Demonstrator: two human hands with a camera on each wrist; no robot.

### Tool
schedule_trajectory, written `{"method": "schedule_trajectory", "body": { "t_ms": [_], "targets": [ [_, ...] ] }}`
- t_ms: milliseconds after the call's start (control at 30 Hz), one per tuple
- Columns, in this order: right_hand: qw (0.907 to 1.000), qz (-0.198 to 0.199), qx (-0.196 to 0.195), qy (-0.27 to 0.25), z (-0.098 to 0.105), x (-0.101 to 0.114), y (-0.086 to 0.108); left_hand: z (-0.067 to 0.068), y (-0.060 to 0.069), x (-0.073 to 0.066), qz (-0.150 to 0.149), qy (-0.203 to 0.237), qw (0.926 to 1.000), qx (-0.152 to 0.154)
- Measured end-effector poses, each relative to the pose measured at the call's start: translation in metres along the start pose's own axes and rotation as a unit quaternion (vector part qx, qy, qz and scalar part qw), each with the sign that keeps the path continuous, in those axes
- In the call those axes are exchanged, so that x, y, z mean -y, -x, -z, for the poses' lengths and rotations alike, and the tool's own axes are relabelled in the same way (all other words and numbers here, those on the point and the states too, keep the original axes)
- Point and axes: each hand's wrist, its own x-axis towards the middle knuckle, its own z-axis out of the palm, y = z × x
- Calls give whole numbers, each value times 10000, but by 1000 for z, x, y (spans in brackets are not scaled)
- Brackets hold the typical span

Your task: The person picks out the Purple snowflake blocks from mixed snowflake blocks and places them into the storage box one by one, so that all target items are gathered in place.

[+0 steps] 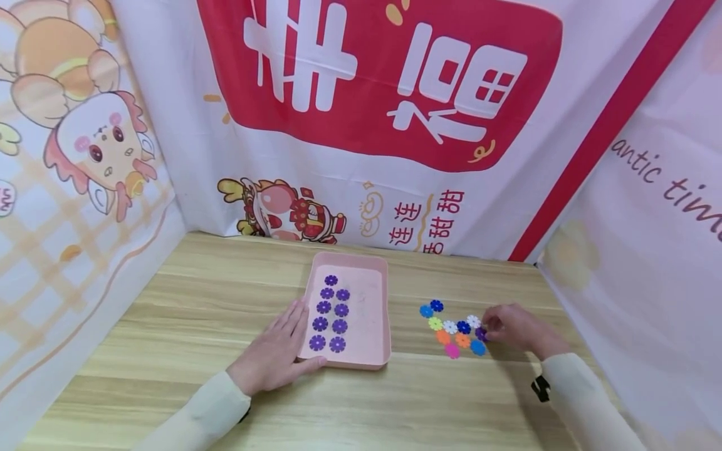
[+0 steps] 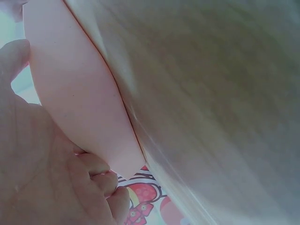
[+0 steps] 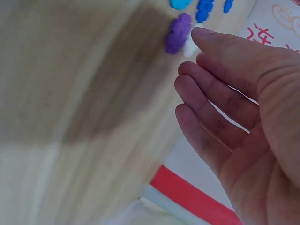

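A pink tray [image 1: 372,360] lies on the table with several purple flower-shaped plastic discs [image 1: 340,326] set out in two columns in its left half. My left hand [image 1: 275,354] rests against its near left corner, fingers extended along the left wall and thumb at the near rim. In the left wrist view the tray's outer wall [image 2: 75,84] runs beside the palm. My right hand [image 1: 513,327] is low over the table at the right, fingers loosely bent. Its thumb and forefinger tips are close to a purple disc [image 3: 178,33] and a white disc [image 3: 191,44]; no disc shows between them.
Right of the tray lies a loose group of flower discs: blue [image 1: 477,347], orange [image 1: 443,337], pink [image 1: 452,351], yellow-green [image 1: 435,323], white and dark blue. Printed cloth walls [image 1: 361,156] stand behind and at both sides of the wooden table [image 1: 361,407].
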Motion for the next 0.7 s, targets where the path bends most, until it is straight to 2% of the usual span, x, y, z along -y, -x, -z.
{"method": "schedule_trajectory", "body": {
  "t_ms": [100,267,533,700],
  "targets": [
    [9998,-125,-109,-100,-8,-1,-2,2,0,2,29,-51,10000,50],
    [9977,-564,-284,-226,-19,-6,-3,1,0,2,61,9,9999,146],
    [9892,-1140,-236,-893,-24,-12,-5,-1,-1,3,100,-47,9998,144],
    [9842,-1374,-160,-1108,-23,-18,-6,0,-2,3,107,-29,9998,180]
  ]
}}
